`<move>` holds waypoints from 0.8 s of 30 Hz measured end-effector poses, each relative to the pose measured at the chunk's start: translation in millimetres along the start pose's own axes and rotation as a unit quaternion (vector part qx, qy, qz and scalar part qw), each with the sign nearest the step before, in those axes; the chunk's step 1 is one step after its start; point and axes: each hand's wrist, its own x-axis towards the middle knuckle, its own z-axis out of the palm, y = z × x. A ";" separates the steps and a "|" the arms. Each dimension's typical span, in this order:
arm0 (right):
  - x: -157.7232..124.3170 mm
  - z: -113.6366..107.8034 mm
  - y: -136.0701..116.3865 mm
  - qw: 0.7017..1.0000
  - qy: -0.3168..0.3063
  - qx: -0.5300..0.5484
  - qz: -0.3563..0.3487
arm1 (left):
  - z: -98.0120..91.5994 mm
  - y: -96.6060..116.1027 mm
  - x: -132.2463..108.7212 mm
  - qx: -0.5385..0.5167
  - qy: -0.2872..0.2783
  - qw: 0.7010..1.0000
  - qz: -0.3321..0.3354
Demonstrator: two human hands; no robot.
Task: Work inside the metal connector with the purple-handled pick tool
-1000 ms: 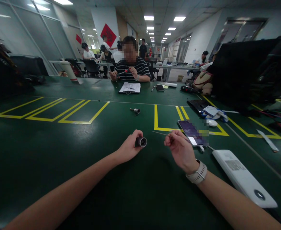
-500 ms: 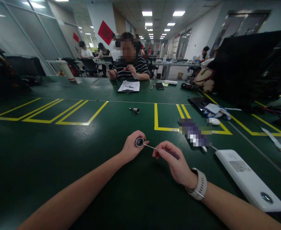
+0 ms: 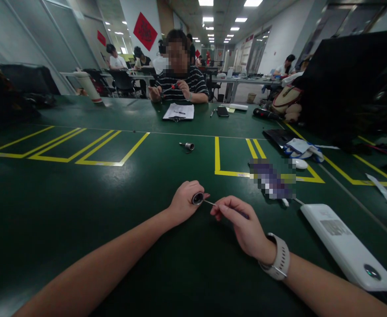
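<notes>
My left hand (image 3: 184,203) is closed round a small dark metal cylinder (image 3: 197,198), its open end turned toward my right hand. My right hand (image 3: 242,224) pinches a thin tool with a dark handle (image 3: 241,214). The tool's fine metal tip (image 3: 209,202) reaches the cylinder's opening. Both hands hover just over the green table (image 3: 81,207). A second small metal part (image 3: 188,145) lies farther out on the table, apart from both hands.
A white flat device (image 3: 345,244) and a phone (image 3: 272,179) lie to the right. Yellow tape outlines (image 3: 110,152) mark the table. A person in a striped shirt (image 3: 180,86) sits opposite behind a clipboard (image 3: 179,112). Dark equipment (image 3: 351,83) stands at the right.
My right hand has swung the thin tool from pointing away to the left until its tip meets the cylinder's opening. My left hand kept hold of the cylinder and turned it slightly.
</notes>
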 end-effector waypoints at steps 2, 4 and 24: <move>3.5 -0.8 0.9 0.996 0.004 0.086 0.026 | 0.4 -0.1 -0.4 -0.008 -0.006 1.000 0.006; 6.6 -1.0 2.0 0.987 0.002 0.148 0.054 | 1.2 -0.6 -0.7 -0.024 -0.005 1.000 0.006; 5.2 -2.7 6.1 0.988 0.010 0.147 0.037 | 0.4 0.5 -0.3 -0.002 -0.015 1.000 -0.012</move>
